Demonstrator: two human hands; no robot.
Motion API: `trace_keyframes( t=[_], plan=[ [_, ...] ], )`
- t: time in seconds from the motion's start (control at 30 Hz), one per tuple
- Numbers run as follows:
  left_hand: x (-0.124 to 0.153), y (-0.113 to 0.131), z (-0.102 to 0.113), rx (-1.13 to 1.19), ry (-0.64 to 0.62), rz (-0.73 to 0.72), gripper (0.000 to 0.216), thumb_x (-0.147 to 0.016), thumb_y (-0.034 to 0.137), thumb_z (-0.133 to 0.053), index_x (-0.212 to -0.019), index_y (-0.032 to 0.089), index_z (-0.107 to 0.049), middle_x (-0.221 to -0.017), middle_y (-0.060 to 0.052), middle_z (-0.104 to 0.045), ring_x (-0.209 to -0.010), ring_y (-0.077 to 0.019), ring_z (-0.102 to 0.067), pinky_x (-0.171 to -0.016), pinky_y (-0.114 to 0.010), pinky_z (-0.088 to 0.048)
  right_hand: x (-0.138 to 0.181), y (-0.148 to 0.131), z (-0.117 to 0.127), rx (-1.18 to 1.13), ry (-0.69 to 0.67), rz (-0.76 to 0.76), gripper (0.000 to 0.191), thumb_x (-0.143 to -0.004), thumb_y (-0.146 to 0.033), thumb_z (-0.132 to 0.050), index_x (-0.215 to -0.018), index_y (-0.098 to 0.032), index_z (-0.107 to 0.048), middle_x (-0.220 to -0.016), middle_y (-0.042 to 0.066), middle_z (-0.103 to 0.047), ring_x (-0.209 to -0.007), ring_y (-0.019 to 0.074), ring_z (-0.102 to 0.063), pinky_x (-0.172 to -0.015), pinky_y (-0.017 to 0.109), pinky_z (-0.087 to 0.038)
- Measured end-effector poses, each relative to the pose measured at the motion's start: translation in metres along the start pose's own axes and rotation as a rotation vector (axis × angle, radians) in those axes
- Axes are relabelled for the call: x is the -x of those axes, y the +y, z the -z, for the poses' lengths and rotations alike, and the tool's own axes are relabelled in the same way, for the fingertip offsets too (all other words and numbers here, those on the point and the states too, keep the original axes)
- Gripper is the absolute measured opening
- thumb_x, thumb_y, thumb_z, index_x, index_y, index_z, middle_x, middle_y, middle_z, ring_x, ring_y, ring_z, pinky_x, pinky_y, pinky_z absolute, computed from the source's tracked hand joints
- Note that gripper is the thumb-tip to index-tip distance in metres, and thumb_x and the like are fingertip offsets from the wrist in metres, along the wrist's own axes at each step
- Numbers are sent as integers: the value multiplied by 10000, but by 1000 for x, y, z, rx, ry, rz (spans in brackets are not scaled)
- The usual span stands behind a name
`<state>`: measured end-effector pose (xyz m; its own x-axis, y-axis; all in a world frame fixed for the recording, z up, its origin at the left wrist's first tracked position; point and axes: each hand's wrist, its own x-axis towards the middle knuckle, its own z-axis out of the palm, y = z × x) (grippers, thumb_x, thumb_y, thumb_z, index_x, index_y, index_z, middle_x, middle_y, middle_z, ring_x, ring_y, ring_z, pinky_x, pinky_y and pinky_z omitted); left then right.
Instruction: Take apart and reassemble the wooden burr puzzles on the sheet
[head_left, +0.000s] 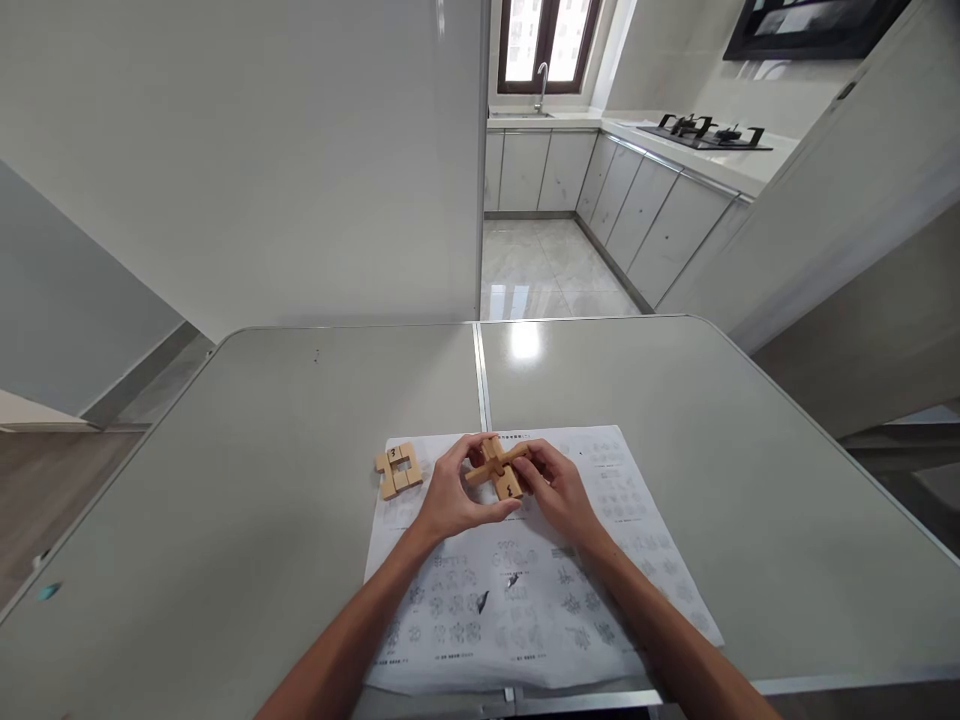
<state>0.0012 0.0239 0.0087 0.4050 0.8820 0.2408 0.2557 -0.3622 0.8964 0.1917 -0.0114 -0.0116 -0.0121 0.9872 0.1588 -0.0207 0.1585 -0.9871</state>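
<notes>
Both hands hold a partly joined wooden interlocking puzzle point(498, 468) of crossed notched bars just above a printed paper sheet point(540, 580). My left hand point(450, 495) curls its fingers round the puzzle's left side. My right hand point(553, 485) grips its right side, fingers closed on the bars. One bar bears a handwritten number. Two loose notched wooden pieces point(398, 470), one also numbered, lie side by side on the sheet's upper left corner, a short way left of my left hand.
The sheet, covered in small diagrams, lies on a grey folding table point(225, 500) with a centre seam. A white wall panel stands behind the table. Beyond is a kitchen with cabinets, a gas hob point(709, 132) and a sink tap point(541, 85).
</notes>
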Motion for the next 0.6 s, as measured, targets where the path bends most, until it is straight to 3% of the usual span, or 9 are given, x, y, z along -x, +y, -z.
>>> trace_keyframes(
  t=[0.6],
  plan=[
    [1,2,-1,-39,22,-83,769,-651,414,-923,-1321,225,-594,-1144,-70,-692,-989,-258,-665,-925,-424,-554,-1,-1,1,44,37,-7,237,-1017,-477,-648,-1017,-246,-696,-875,25,-683,-710,186,-600,-664,325,-506]
  ],
)
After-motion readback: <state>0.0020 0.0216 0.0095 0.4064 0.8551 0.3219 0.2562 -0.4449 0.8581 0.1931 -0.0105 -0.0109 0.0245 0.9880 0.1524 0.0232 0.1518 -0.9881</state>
